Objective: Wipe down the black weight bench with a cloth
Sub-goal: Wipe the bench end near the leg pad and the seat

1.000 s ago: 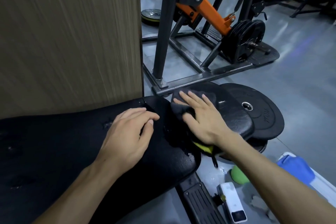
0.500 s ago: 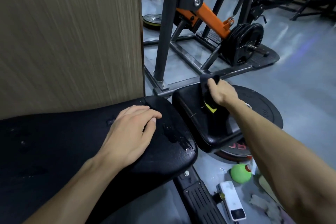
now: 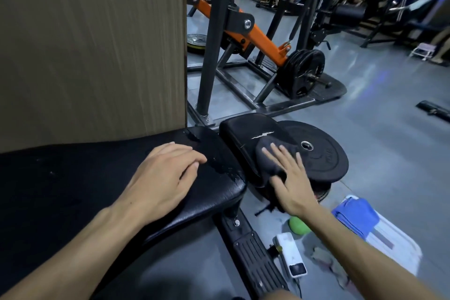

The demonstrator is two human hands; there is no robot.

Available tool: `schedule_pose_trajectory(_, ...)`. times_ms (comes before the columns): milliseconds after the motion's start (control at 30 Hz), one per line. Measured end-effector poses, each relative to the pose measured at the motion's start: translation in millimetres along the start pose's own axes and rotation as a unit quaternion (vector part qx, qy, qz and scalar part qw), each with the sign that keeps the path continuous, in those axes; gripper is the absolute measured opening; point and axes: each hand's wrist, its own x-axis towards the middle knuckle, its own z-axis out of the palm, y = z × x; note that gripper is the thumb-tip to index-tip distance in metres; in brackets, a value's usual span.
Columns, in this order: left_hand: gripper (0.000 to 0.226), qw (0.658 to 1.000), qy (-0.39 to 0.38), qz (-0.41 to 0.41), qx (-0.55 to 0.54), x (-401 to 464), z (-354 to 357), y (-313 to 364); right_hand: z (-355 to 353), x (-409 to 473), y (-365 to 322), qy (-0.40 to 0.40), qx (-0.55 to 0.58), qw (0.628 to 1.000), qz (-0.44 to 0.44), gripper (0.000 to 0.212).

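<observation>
Flat, straight-fingered right hand (image 3: 291, 179) presses cloth (image 3: 266, 158) onto seat pad (image 3: 246, 131); left hand (image 3: 165, 178) rests open; advise even, overlapping strokes

dark cloth (image 3: 270, 156) on black bench (image 3: 73, 178)

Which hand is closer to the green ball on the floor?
Right. The right hand presses the cloth just above the green ball; the left hand rests on the long bench pad, farther away.
</observation>
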Motion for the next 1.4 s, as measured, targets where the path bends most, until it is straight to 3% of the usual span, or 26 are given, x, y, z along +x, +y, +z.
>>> schedule_pose_trajectory(100,0.034,1.000,-0.011,-0.001,0.010,-11.8,-4.0,-3.1,-14.1,1.2,21.5,-0.034,-0.025,0.998,-0.042,0.073)
schedule_pose_trajectory(233,0.035,1.000,-0.012,-0.024,0.015,-30.0,-14.2,-8.3,-15.4,36.9,23.0,-0.001,0.032,0.990,0.138,0.075)
schedule_pose_trajectory(300,0.036,0.999,-0.008,-0.034,0.024,-41.9,-20.9,-13.6,-1.4,43.7,-1.6,0.005,-0.010,0.986,0.164,0.081)
schedule_pose_trajectory(467,0.037,0.996,0.005,-0.073,0.046,-69.3,-41.1,-27.6,29.5,8.1,-58.8,-0.019,-0.016,1.000,-0.011,0.073)
schedule_pose_trajectory(533,0.037,0.994,0.014,-0.092,0.050,-79.5,-45.4,-29.9,36.7,0.7,-63.1,-0.033,-0.001,0.999,-0.041,0.072)
schedule_pose_trajectory(700,0.032,0.994,0.003,-0.088,0.062,-100.5,-45.2,-26.2,34.2,15.0,-59.6,-0.013,0.044,0.999,-0.016,0.065)
schedule_pose_trajectory(867,0.028,0.995,0.018,-0.087,0.054,-112.6,-48.5,-14.6,47.3,-0.2,-99.8,0.016,0.129,0.991,0.035,0.064)
schedule_pose_trajectory(1067,0.035,0.995,0.013,-0.094,0.038,-112.3,-46.6,-5.4,43.5,-32.2,-111.3,-0.049,0.063,0.982,-0.171,0.071)
schedule_pose_trajectory(1133,0.034,0.995,0.022,-0.097,0.019,-109.4,-49.2,-2.6,33.5,-12.8,-94.2,-0.048,0.073,0.989,-0.121,0.068)
schedule_pose_trajectory(1200,0.030,0.994,0.037,-0.106,0.003,-110.4,-52.2,-1.7,28.9,11.9,-89.4,-0.043,0.070,0.997,-0.010,0.066)
schedule_pose_trajectory(1267,0.026,0.991,0.054,-0.119,-0.009,-113.2,-56.0,-4.3,38.0,24.1,-110.9,-0.033,0.003,0.998,0.059,0.077)
schedule_pose_trajectory(1333,0.026,0.989,0.069,-0.132,-0.019,-115.2,-60.0,-5.7,50.6,14.5,-145.3,-0.042,-0.041,0.998,0.020,0.086)
schedule_pose_trajectory(1400,0.025,0.987,0.078,-0.140,-0.023,-115.7,-62.9,-7.3,58.1,-6.8,-167.7,-0.084,-0.021,0.990,-0.108,0.080)
